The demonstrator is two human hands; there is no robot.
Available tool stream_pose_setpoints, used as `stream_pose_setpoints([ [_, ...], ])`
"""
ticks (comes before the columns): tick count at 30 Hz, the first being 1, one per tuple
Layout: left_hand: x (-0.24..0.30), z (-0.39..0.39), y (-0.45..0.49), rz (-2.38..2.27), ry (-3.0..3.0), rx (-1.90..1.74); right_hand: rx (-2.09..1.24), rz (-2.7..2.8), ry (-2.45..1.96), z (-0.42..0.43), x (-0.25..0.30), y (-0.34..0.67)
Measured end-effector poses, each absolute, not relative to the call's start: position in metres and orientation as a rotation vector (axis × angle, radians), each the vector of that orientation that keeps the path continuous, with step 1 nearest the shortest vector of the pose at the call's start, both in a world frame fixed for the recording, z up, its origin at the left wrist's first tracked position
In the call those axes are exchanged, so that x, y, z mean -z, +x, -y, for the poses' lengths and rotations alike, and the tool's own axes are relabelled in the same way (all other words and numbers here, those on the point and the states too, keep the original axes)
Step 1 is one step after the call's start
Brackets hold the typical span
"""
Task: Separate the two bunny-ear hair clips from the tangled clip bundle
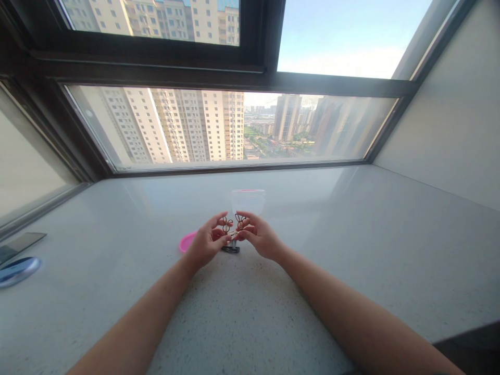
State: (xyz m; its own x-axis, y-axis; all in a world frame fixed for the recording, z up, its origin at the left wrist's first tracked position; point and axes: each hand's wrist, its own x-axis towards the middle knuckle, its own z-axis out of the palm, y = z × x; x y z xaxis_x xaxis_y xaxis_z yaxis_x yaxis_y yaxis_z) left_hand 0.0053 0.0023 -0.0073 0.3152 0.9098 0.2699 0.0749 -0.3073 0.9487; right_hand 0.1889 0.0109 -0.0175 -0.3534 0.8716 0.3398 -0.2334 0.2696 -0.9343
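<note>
The left hand (pixel 210 238) was closed in a pinch, thumb and fingertips about a dark looped piece (pixel 227 225) of thin, wire-like make. The right hand (pixel 257 235) mirrored it, its fingers curled around a second looped piece (pixel 240 222). The two pieces stood nearly side by side in front of the person; whether they touched or were joined low down could not be told, for the thumbs hid that part.

Both seemed light, probably metal, stiff enough to keep their loops yet likely to bend if twisted hard. Smooth and narrow, they would probably roll or slip under a loose fingertip (a flat pinch across the base looked safer than a hold on one thin loop). They did not look brittle, though a sharp pull might well have spoiled their shape.

Just below the fingertips were small dark clips (pixel 231 250), partly overlapping one another. A pink dish (pixel 186 242) showed beside the left hand, partly covered by it, and a clear bag (pixel 248 200) with a red strip lay just beyond the fingers. All this was on a pale speckled counter (pixel 250 312) before the window (pixel 250 168).
</note>
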Motion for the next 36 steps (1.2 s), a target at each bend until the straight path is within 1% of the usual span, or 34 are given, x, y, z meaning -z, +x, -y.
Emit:
stream_pose_setpoints([
  [7,0.004,-0.002,0.005,-0.907,1.526,-1.216,-1.359,1.459,-0.661,-0.008,0.013,0.189],
  [19,0.001,-0.005,0.004,-0.959,1.488,-1.234,-1.401,1.441,-0.683,-0.007,0.013,0.191],
  [36,-0.004,0.001,0.007,-0.958,1.442,-1.14,-1.381,1.354,-0.717,-0.01,0.015,0.191],
])
